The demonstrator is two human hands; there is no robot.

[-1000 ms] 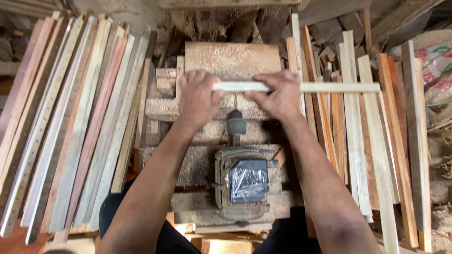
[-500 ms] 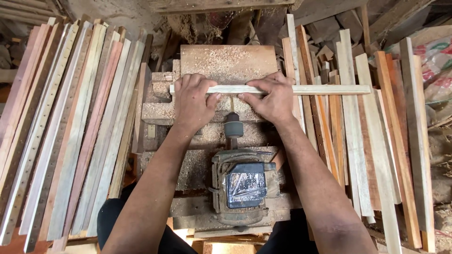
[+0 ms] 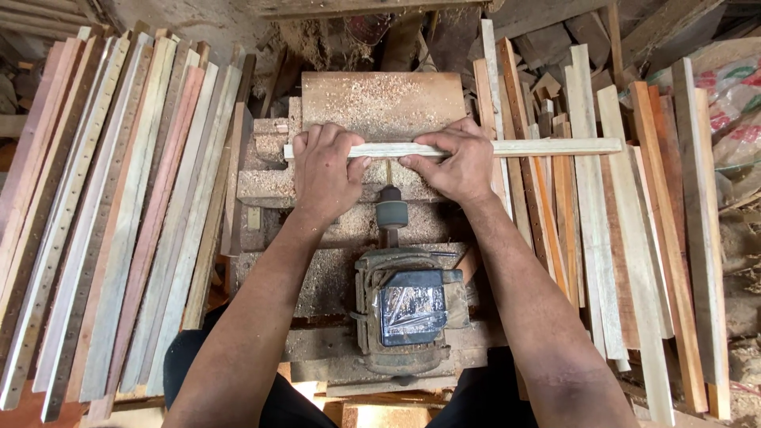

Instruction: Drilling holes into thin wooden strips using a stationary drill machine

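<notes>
Your left hand [image 3: 326, 170] and right hand [image 3: 453, 162] both press down tight on a thin pale wood strip [image 3: 547, 147]. The strip lies flat across the dusty wooden block [image 3: 384, 99], right above the little spinning bit [image 3: 389, 170] of the motor [image 3: 404, 305]. Your fingers are very near that bit. If the strip slips or jumps, a finger could slide in and get hurt. More strips [image 3: 119, 222] lean on both sides

Floor: heaps of sawdust [image 3: 745, 261] and wood offcuts [image 3: 555, 47] at the top and right edge.
Left: long slats [image 3: 119, 206] stacked side by side.
Right: more planks [image 3: 634, 198], woven sacks [image 3: 733, 95] behind.
Light: soft daylight.
</notes>
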